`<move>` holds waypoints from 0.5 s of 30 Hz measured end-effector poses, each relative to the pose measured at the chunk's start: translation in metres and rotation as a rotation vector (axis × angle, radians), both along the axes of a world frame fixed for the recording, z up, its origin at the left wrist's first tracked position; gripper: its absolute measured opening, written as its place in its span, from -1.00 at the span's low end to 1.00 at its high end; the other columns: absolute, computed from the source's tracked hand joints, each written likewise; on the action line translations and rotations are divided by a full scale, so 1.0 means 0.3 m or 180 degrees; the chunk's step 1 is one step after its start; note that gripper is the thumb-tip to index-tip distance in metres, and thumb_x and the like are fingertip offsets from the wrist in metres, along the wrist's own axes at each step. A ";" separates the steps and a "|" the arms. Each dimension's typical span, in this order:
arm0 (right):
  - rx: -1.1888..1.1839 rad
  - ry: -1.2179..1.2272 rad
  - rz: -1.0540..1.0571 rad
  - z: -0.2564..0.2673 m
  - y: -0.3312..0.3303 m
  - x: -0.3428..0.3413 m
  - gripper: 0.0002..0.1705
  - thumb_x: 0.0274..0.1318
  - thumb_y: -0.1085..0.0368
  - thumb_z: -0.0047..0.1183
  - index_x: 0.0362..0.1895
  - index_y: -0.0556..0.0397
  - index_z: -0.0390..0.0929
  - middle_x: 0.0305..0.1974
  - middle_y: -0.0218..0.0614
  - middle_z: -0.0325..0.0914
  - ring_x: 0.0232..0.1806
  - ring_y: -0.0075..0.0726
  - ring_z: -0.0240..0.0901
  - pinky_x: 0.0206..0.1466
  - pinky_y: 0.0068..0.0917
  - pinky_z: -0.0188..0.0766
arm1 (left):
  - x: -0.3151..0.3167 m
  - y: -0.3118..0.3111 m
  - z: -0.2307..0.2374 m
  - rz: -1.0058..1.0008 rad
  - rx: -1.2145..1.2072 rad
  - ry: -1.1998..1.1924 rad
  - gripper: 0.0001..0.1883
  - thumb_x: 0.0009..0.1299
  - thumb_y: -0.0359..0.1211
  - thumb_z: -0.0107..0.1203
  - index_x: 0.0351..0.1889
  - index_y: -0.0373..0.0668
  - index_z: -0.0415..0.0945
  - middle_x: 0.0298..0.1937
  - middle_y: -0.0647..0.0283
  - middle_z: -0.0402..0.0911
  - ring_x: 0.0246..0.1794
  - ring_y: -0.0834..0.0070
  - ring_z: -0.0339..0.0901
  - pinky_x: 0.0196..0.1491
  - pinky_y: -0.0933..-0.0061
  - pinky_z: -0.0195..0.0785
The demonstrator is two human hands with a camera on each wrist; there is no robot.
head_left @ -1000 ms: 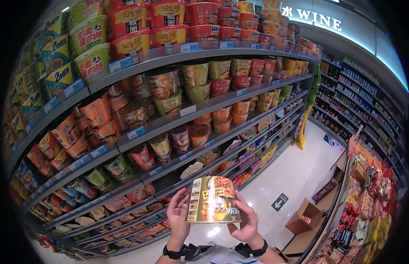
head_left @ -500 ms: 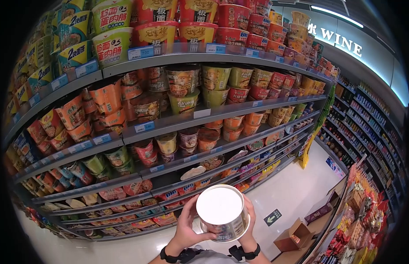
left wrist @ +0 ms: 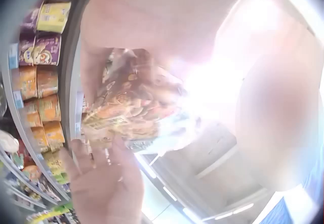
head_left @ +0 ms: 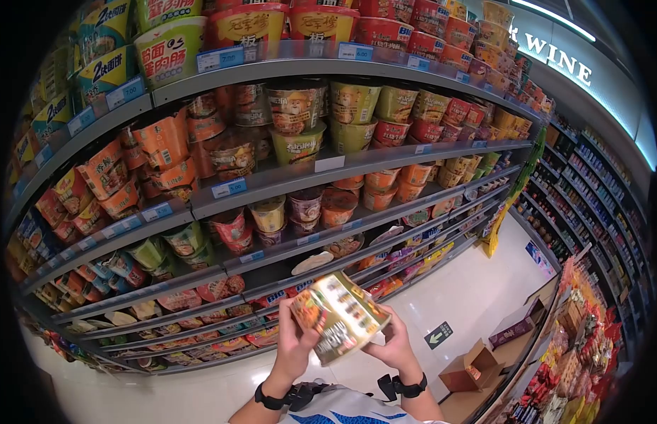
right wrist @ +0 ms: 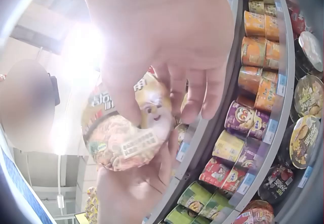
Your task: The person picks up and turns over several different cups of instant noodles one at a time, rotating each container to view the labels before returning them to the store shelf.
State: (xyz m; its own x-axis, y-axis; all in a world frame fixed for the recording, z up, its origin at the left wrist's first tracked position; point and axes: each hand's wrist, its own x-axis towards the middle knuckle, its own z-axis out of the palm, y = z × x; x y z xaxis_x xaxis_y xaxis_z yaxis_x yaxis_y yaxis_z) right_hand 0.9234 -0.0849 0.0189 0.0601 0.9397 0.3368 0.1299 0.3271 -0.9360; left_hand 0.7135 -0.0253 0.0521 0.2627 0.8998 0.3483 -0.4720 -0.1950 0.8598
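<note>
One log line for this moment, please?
left hand: holds; right hand: holds; object: round olive-green noodle tub; pose: tilted; beyond: grey shelves

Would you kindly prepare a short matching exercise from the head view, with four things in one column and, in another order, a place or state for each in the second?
Things
1. noodle tub
2. arrow sign
3. WINE sign
4. cardboard box

Places or states
A. upper right of the view, in white letters
B. brown, with its flaps open
C. held in the left hand and the right hand
D. flat on the floor, dark green and white

Right pairs: 1-C, 2-D, 3-A, 4-B
</note>
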 end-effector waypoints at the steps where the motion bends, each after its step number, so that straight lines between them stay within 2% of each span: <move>1: 0.0008 0.0298 -0.0004 0.027 0.002 -0.017 0.01 -0.08 0.38 0.52 0.45 0.11 0.22 0.25 -0.23 0.49 0.24 -0.32 0.49 0.32 -0.37 0.41 | -0.020 0.024 -0.018 0.0008 -0.0006 0.0001 -0.31 0.41 0.11 0.29 0.22 -0.16 0.28 0.24 0.10 0.43 0.28 0.45 0.40 0.33 0.33 0.31; 3: 0.0021 0.0593 0.0001 0.034 0.020 -0.035 0.02 -0.06 0.41 0.51 0.47 0.12 0.20 0.24 -0.24 0.51 0.23 -0.31 0.52 0.31 -0.36 0.43 | -0.068 0.087 -0.067 -0.0075 -0.0486 0.1030 -0.52 0.61 0.09 0.01 0.04 -0.18 0.37 -0.13 0.35 0.49 -0.04 0.64 0.42 0.11 0.47 0.36; 4: -0.0012 0.1091 0.0079 0.022 0.029 -0.041 0.03 -0.04 0.41 0.50 0.49 0.12 0.18 0.25 -0.23 0.51 0.23 -0.28 0.53 0.30 -0.36 0.45 | -0.061 0.084 -0.029 -0.0041 -0.0567 0.1000 -0.56 0.69 0.01 -0.14 -0.10 -0.21 0.43 -0.32 0.44 0.45 -0.24 0.68 0.35 -0.09 0.57 0.31; 5: -0.0048 0.1589 0.0156 0.012 0.040 -0.045 0.04 -0.03 0.41 0.49 0.50 0.12 0.15 0.26 -0.21 0.51 0.22 -0.26 0.55 0.29 -0.35 0.48 | -0.070 0.102 -0.043 -0.0033 -0.0561 0.0997 -0.56 0.69 0.01 -0.14 -0.10 -0.21 0.43 -0.32 0.44 0.45 -0.24 0.68 0.35 -0.09 0.57 0.31; 6: -0.0108 0.1714 0.0079 0.004 0.055 -0.046 0.04 0.03 0.35 0.47 0.52 0.15 0.12 0.31 -0.16 0.47 0.24 -0.24 0.55 0.20 -0.40 0.56 | -0.083 0.123 -0.076 -0.0058 -0.0521 0.1174 -0.56 0.69 0.01 -0.15 -0.11 -0.21 0.43 -0.34 0.44 0.45 -0.28 0.68 0.34 -0.13 0.59 0.31; 7: -0.0107 0.1714 0.0088 -0.004 0.068 -0.043 0.04 0.03 0.35 0.47 0.52 0.15 0.12 0.31 -0.16 0.47 0.24 -0.24 0.55 0.20 -0.40 0.56 | -0.090 0.143 -0.111 -0.0083 -0.0483 0.1352 -0.56 0.70 0.01 -0.15 -0.12 -0.21 0.42 -0.36 0.45 0.44 -0.33 0.69 0.33 -0.16 0.61 0.32; 8: -0.0047 0.1750 0.0081 -0.010 0.082 -0.039 0.04 0.06 0.29 0.45 0.53 0.16 0.09 0.32 -0.14 0.46 0.23 -0.24 0.56 0.15 -0.43 0.58 | -0.087 0.158 -0.144 0.0017 -0.0395 0.1371 -0.52 0.71 0.02 -0.20 -0.10 -0.24 0.48 -0.32 0.40 0.55 -0.32 0.71 0.47 -0.14 0.61 0.41; 9: 0.0012 0.1786 0.0077 -0.006 0.097 -0.041 0.05 0.09 0.23 0.44 0.55 0.17 0.07 0.33 -0.13 0.46 0.22 -0.24 0.57 0.11 -0.45 0.61 | -0.085 0.156 -0.137 0.0032 -0.0395 0.1370 -0.52 0.71 0.02 -0.20 -0.10 -0.24 0.48 -0.32 0.40 0.55 -0.32 0.71 0.47 -0.14 0.61 0.41; 10: 0.0124 0.1761 0.0087 -0.003 0.111 -0.052 0.07 0.13 0.12 0.41 0.56 0.21 0.04 0.31 -0.12 0.49 0.20 -0.24 0.59 0.05 -0.49 0.63 | -0.079 0.147 -0.121 -0.0036 -0.0753 0.1083 -0.50 0.72 0.02 -0.23 -0.04 -0.26 0.50 -0.27 0.35 0.60 -0.29 0.68 0.53 -0.13 0.59 0.45; 11: 0.0122 0.1763 0.0101 0.006 0.122 -0.057 0.07 0.13 0.12 0.41 0.56 0.21 0.04 0.31 -0.12 0.49 0.20 -0.24 0.59 0.05 -0.49 0.63 | -0.080 0.144 -0.114 -0.0104 -0.1108 0.0791 -0.47 0.73 0.02 -0.26 0.01 -0.28 0.51 -0.23 0.31 0.66 -0.26 0.65 0.60 -0.12 0.56 0.49; 12: 0.0185 0.1758 0.0179 0.021 0.131 -0.064 0.07 0.13 0.11 0.41 0.55 0.24 0.06 0.29 -0.11 0.51 0.19 -0.26 0.60 0.04 -0.48 0.63 | -0.096 0.151 -0.136 -0.0148 -0.1047 0.0772 -0.45 0.74 0.01 -0.30 0.09 -0.31 0.52 -0.17 0.25 0.70 -0.22 0.59 0.65 -0.14 0.52 0.51; 14: 0.0250 0.1758 0.0274 0.040 0.141 -0.078 0.07 0.12 0.09 0.42 0.54 0.26 0.07 0.27 -0.11 0.53 0.17 -0.27 0.60 0.03 -0.48 0.63 | -0.111 0.163 -0.162 -0.0178 -0.1053 0.0718 -0.45 0.73 0.01 -0.29 0.08 -0.30 0.51 -0.17 0.26 0.69 -0.22 0.58 0.64 -0.14 0.50 0.52; 15: 0.0211 0.1677 0.0184 0.045 0.145 -0.086 0.05 0.15 0.05 0.39 0.52 0.30 0.11 0.30 -0.07 0.50 0.22 -0.25 0.57 0.19 -0.41 0.55 | -0.118 0.169 -0.164 -0.0223 -0.1060 0.0662 -0.46 0.73 0.01 -0.28 0.08 -0.30 0.51 -0.16 0.26 0.68 -0.23 0.58 0.63 -0.15 0.48 0.53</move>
State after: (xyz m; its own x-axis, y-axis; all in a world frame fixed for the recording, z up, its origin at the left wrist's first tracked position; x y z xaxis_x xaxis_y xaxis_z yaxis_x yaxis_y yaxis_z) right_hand 0.8977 -0.0415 0.0324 0.1858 0.9242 0.3338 -0.3720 0.3806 -0.8466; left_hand 0.6780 0.0254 0.0028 0.3617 0.9319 -0.0266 -0.2833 0.1370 0.9492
